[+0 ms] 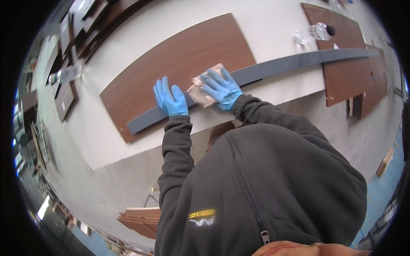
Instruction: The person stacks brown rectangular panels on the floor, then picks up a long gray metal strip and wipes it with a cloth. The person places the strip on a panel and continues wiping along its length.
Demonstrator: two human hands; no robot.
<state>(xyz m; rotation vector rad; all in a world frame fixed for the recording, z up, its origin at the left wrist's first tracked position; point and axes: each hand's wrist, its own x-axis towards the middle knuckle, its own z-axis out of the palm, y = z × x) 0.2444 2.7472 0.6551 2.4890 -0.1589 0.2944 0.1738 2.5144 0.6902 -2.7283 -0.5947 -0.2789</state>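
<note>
A long, narrow grey strip (282,66) lies across a brown wood-grain panel (183,51) on the white table (104,149). My left hand (170,98), in a blue glove, rests flat with its fingers stretched out, over the strip and the panel. Just to its right, my right hand (221,88), gloved too, presses a crumpled pinkish cloth (200,94) down on the strip. The cloth sticks out past the fingers on the left and at the top.
A clear bottle with a black cap (320,32) stands at the far right, near more brown panels (341,81) under the strip's far end. Another clear bottle (66,74) is at the left, by dark boards (92,32). Stacked brown boards (141,219) lie below the table's near edge.
</note>
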